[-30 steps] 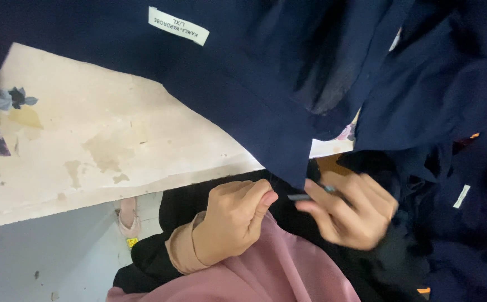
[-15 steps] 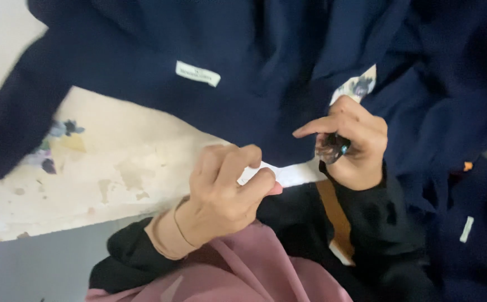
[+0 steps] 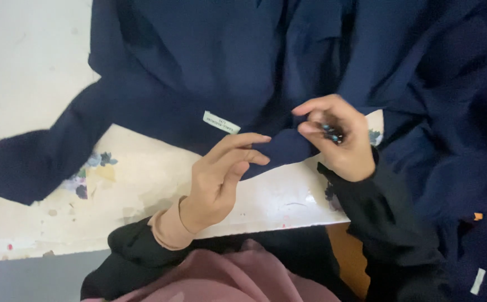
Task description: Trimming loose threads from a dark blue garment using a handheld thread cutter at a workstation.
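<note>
**Both hands pinch a fold of dark blue cloth at the tabletop's near edge**

The left hand [image 3: 221, 176] has thumb and forefinger closed narrowly on a small fold of the navy garment [image 3: 243, 67], just over the front edge of the tabletop [image 3: 42, 67]. The right hand [image 3: 336, 137] is touching the same fold from the other side, its fingers curled shut around a small dark tool with teal specks [image 3: 332, 133]; what kind of tool cannot be told.

The garment looks soft, light and limp. It would sag and slide if gripped loosely, so a hem or seam seems the surest place to hold. A small white label [image 3: 221, 122] lies just beside the pinched fold.

Bare tabletop shows to the left, stained with paint. To the right, cloth is heaped thickly and hangs over the edge, leaving little free room there.
</note>
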